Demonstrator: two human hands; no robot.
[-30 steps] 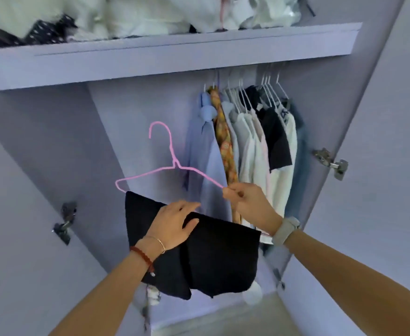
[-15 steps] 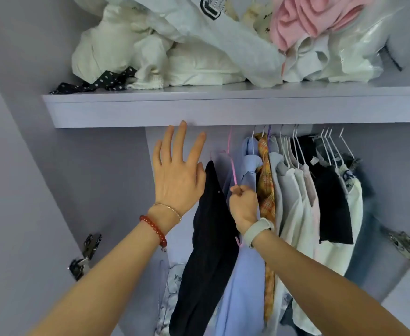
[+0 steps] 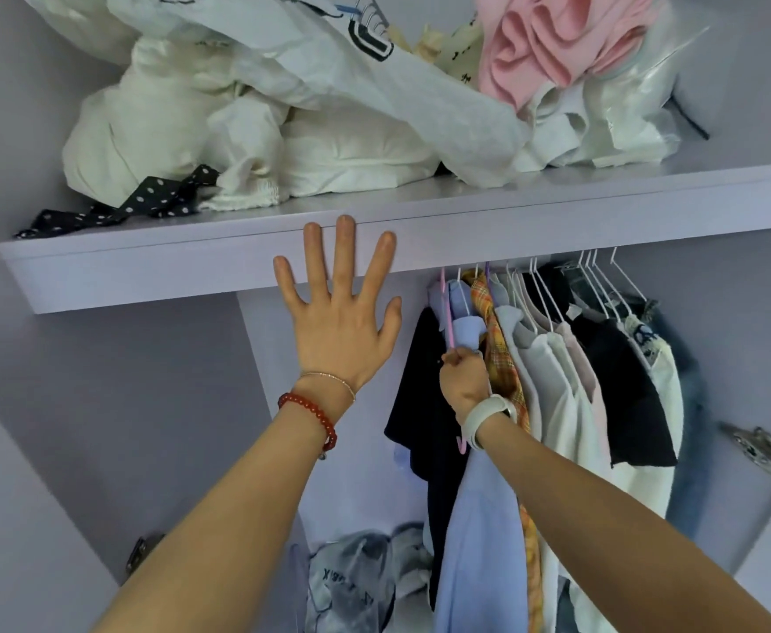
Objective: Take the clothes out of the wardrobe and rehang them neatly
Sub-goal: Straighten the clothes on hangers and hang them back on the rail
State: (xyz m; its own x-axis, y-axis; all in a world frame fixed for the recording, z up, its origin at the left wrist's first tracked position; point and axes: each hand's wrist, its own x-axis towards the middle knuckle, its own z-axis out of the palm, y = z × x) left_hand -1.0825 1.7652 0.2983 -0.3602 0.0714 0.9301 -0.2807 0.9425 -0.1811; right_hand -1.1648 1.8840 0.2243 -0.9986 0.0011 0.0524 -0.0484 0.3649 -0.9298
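R hand [image 3: 463,381] is clenched round the pink hanger [image 3: 448,319] just below its hook, holding it up under the shelf [image 3: 557,230] at the left end of the hung row, prob. to seat the hook on the rail; the rail itself is hidden behind the shelf edge, so can't tell if the hook is on yet. The black garment [image 3: 424,404] hangs from that hanger, touching the blue shirt [image 3: 479,518] beside it, w/ the plaid piece [image 3: 502,358] and white tops [image 3: 552,381] further right. L hand [image 3: 340,322] is released, fingers spread flat, tips against the shelf's front edge; looks like bracing for balance during the reach. Shelf top carries a heap of crumpled clothes [image 3: 328,121], not yet hung. More clothes [image 3: 351,582] lie on the wardrobe floor.
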